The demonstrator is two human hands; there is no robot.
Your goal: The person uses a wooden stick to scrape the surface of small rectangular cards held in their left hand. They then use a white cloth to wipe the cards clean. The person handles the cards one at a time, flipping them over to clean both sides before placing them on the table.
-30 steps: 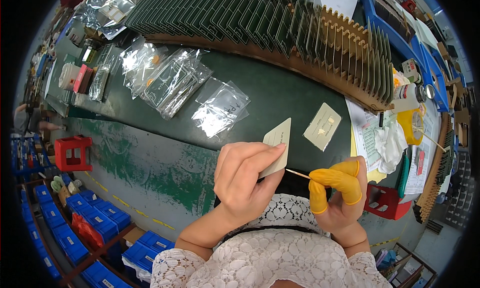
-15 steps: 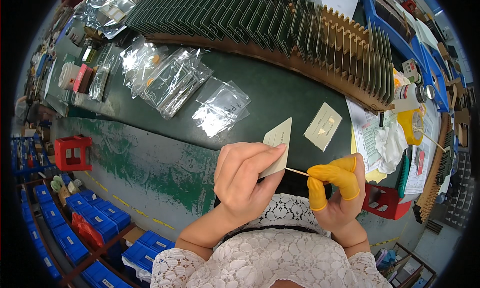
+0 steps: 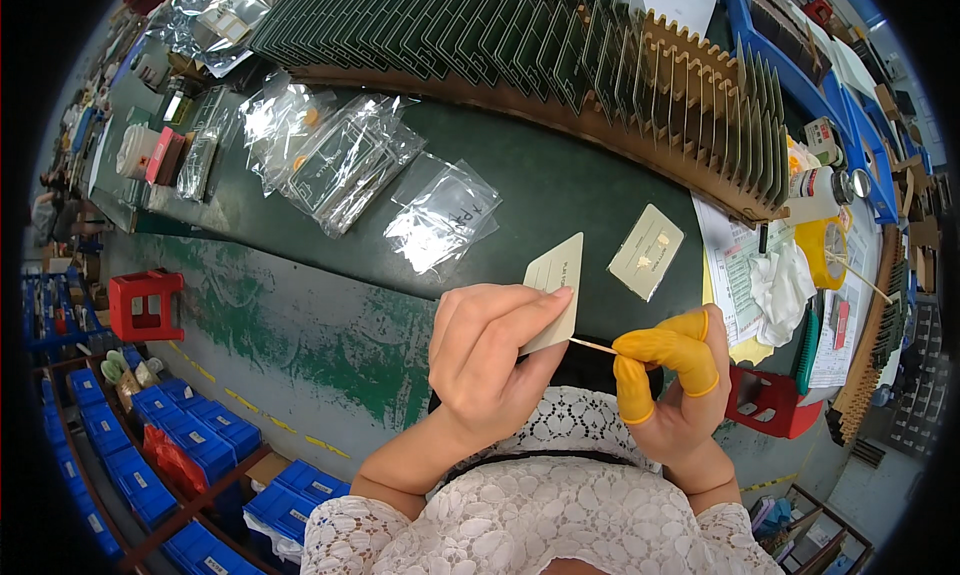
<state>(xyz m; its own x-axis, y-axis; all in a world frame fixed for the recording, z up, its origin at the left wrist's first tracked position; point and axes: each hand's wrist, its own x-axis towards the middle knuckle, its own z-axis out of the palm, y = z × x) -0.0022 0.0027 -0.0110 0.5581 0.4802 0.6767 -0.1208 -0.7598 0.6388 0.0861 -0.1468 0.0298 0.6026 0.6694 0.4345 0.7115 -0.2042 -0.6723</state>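
A thin pale card-like plate (image 3: 556, 273) with rounded corners and small dark print is pinched, tilted, in my left hand (image 3: 490, 350). My right hand (image 3: 680, 375) wears yellow finger cots and grips a thin wooden stick (image 3: 593, 345) between thumb and fingertips. The stick's tip meets the plate's lower right edge; whether it touches cannot be made out. On the green table beyond my right hand lies a second pale plate (image 3: 647, 253) with shiny gold-coloured patches. Clear plastic bags (image 3: 443, 218) lie to the left of the plates.
A long brown slotted rack (image 3: 600, 120) full of upright dark green boards curves across the back. At right are a white bottle (image 3: 815, 193), a yellow tape roll (image 3: 822, 255), crumpled white tissue (image 3: 782, 290) and papers. A red stool (image 3: 147, 306) and blue bins (image 3: 130, 485) stand at left.
The held plate has tilted very slightly in my left hand. My right hand and the stick have shifted only a little.
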